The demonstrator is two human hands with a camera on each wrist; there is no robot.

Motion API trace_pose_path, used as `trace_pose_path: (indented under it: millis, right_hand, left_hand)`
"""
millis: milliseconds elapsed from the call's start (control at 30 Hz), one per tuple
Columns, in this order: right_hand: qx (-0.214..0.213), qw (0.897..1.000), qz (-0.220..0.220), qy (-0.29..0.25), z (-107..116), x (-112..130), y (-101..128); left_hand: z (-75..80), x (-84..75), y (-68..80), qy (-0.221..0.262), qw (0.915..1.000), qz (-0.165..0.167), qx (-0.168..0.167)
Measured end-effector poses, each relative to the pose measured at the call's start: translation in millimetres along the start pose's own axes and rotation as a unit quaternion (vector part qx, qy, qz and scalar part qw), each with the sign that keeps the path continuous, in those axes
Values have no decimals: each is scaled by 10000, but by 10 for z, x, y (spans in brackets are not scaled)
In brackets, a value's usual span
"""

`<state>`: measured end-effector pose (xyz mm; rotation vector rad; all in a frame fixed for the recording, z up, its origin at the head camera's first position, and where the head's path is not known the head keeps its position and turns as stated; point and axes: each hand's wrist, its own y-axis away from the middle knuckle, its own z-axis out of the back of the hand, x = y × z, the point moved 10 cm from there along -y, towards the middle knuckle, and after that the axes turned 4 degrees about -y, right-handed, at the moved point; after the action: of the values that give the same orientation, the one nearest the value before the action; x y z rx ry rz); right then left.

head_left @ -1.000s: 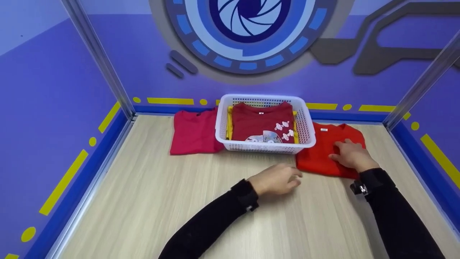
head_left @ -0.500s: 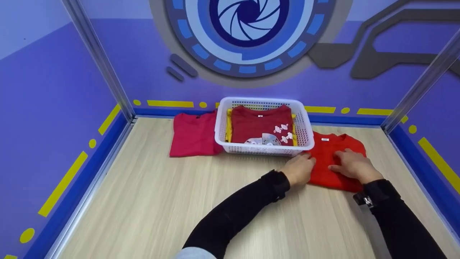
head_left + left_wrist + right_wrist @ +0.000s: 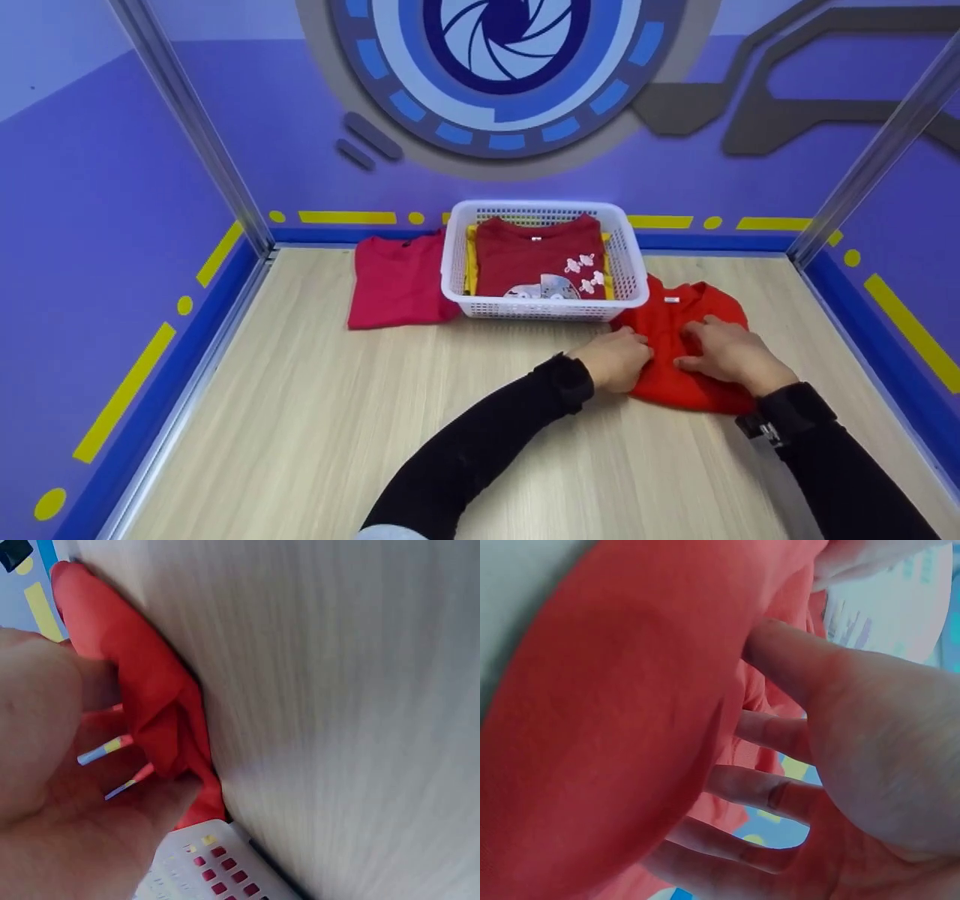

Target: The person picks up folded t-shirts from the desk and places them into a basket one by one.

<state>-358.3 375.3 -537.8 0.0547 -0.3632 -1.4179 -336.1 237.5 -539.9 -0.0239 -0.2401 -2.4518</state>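
A folded bright red shirt (image 3: 679,391) lies at the right of the white basket (image 3: 480,307), its small neck label facing up. My left hand (image 3: 613,361) grips the shirt's left edge close to the basket's front right corner. Thumb and fingers bunch that red cloth in the left wrist view, where the left hand (image 3: 45,757) sits at its side. From the right, my right hand (image 3: 735,352) holds the shirt with bent fingers, and the cloth puckers between the hands. In the right wrist view the fingertips of the right hand (image 3: 870,757) disappear into the red folds.
Inside the basket lie a dark red printed shirt (image 3: 525,259) and yellow cloth (image 3: 470,262) under it. A folded pink shirt (image 3: 397,289) sits at the basket's left. Purple-blue walls (image 3: 255,127) border the wooden table (image 3: 322,420) at the back and sides.
My left hand has moved right and up onto the shirt's left edge and taken hold. The red shirt has slid toward me and become bunched; the right hand stays on it.
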Motion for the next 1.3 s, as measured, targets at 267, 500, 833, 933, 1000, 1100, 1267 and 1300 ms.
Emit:
trace_pose_path:
  millis: [267, 500, 833, 933, 1000, 1100, 1267, 1300]
  right_hand:
    - [-402, 9966, 693, 197, -59, 396, 268]
    - [-360, 9944, 975, 207, -166, 661, 436]
    - [-158, 9937, 1076, 266, -287, 897, 498]
    - [-127, 9931, 1143, 219, -343, 974, 511]
    - [-125, 9926, 1195, 191, -359, 1033, 516]
    - [-103, 9922, 1222, 210, -374, 1119, 502]
    - [-170, 9897, 1387, 298, -364, 1306, 454]
    - [-209, 9885, 1467, 317, -363, 1352, 446]
  left_hand:
    - [-1, -131, 281, -289, 9956, -886, -68]
    - [-53, -227, 590, -555, 9900, -1282, -206]
    - [-45, -262, 858, -635, 9869, -1445, -343]
    - [-72, -275, 946, -684, 9852, -1524, -398]
    - [-88, -273, 996, -759, 9844, -1526, -432]
    - [-108, -258, 1074, -870, 9839, -1481, -497]
    - [-122, -169, 1212, -948, 9841, -1330, -694]
    - [-125, -143, 1241, -950, 9843, -1295, -727]
